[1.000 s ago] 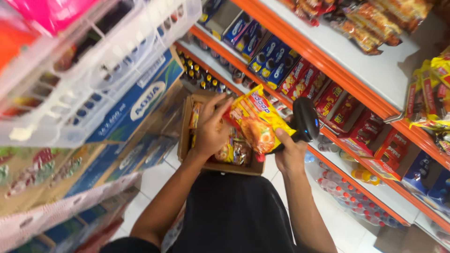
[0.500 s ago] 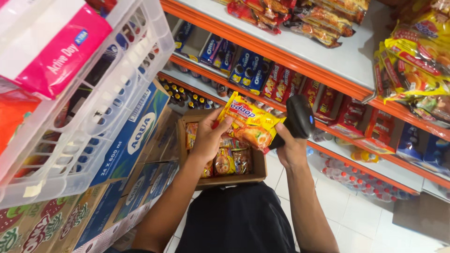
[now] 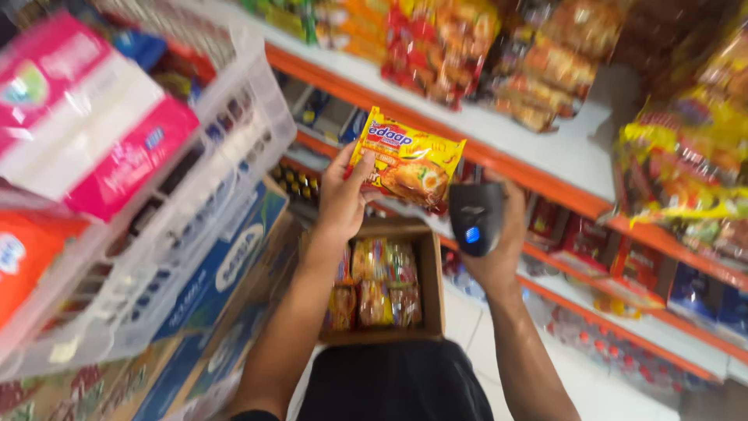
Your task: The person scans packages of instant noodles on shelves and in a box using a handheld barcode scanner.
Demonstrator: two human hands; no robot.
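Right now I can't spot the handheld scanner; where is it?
In the right hand, centre of the head view: the black scanner sits just right of the yellow noodle packet, above the cardboard box.

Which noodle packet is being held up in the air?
The yellow noodle packet pinched in the left hand, beside the black scanner in the right hand. The others lie in the cardboard box below.

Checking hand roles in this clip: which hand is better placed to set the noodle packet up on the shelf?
Left, probably. The left hand already grips the yellow noodle packet, raised close to the orange-edged shelf. The right hand is full: it is wrapped around the black handheld scanner.
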